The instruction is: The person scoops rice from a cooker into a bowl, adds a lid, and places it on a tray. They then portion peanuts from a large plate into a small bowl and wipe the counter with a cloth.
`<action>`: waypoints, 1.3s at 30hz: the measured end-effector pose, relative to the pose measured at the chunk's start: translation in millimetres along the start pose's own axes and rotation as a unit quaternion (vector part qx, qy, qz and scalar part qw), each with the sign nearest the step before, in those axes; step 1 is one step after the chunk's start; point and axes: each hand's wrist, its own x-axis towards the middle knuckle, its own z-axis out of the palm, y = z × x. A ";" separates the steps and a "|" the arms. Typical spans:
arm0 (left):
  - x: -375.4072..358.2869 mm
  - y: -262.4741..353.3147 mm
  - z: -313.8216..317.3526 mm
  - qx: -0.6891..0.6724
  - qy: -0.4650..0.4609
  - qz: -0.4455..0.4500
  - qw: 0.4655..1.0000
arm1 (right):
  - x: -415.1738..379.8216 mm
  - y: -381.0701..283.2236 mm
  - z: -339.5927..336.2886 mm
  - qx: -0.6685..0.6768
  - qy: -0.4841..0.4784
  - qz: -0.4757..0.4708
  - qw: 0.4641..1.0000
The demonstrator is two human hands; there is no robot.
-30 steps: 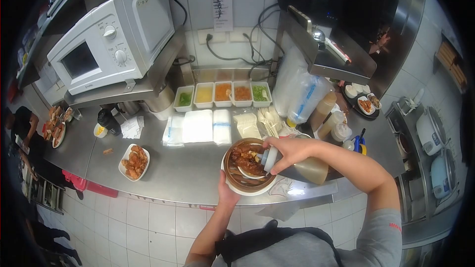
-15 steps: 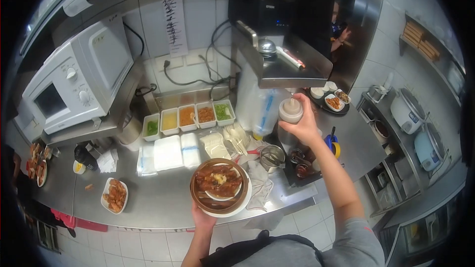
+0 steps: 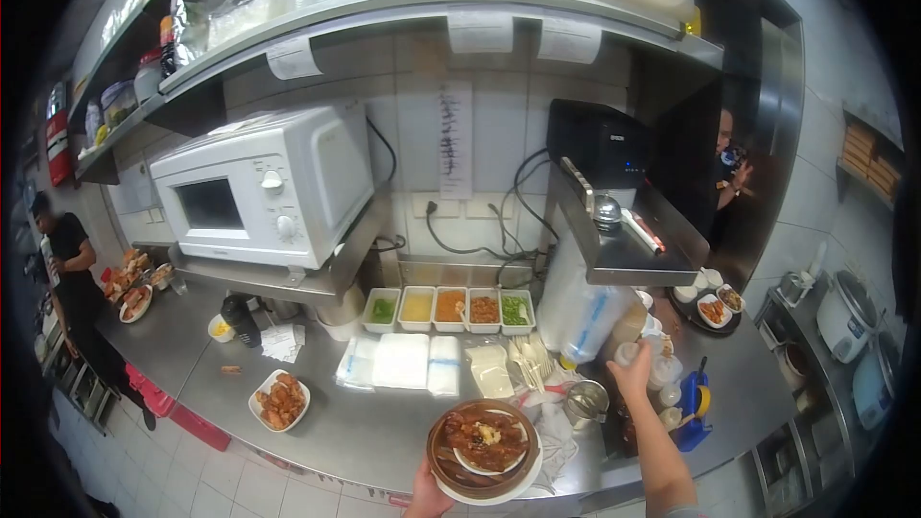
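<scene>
My left hand (image 3: 429, 497) holds from below a white plate carrying a round bamboo steamer (image 3: 451, 472) at the counter's front edge. Inside the steamer sits a small dish of brown sauced meat (image 3: 484, 441). My right hand (image 3: 636, 376) reaches out to the right, its fingers wrapped around a squeeze bottle (image 3: 625, 354) with a white cap. The bottle stands upright among other sauce bottles (image 3: 664, 370) beside a tall stack of plastic bags. A metal cup (image 3: 583, 401) is just left of that hand.
A white microwave (image 3: 269, 187) stands on a raised shelf at left. Several condiment tubs (image 3: 448, 308) line the back, with white napkin stacks (image 3: 403, 362) before them. A plate of fried pieces (image 3: 281, 401) is at front left. A person in black (image 3: 67, 259) works at far left.
A second ago my right hand tipped the squeeze bottle over the dish. It then lifted it away and has now lowered it among the bottles at right. The view has tilted upward.
</scene>
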 end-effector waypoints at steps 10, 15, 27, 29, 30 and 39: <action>0.9 24.7 40.4 0.054 0.036 -0.124 0.990 | -106.2 -129.0 -16.8 0.553 -0.460 0.369 0.588; 1.2 32.8 14.6 0.042 0.004 -0.207 0.977 | -156.3 -137.6 -23.3 0.488 -0.440 0.481 0.580; -10.7 200.8 -222.9 0.131 0.353 0.118 0.919 | -239.2 -136.4 -43.7 0.596 -0.242 0.515 0.566; -14.2 253.0 -267.1 0.212 0.349 0.057 0.911 | -233.7 -123.1 -58.6 0.612 -0.191 0.483 0.596; -26.9 264.4 -219.6 0.233 0.311 0.055 0.920 | -227.4 -123.3 -70.8 0.630 -0.157 0.471 0.597; -15.4 283.3 -221.2 0.120 0.255 0.123 0.952 | -139.4 -70.5 -208.4 0.658 0.041 0.314 0.683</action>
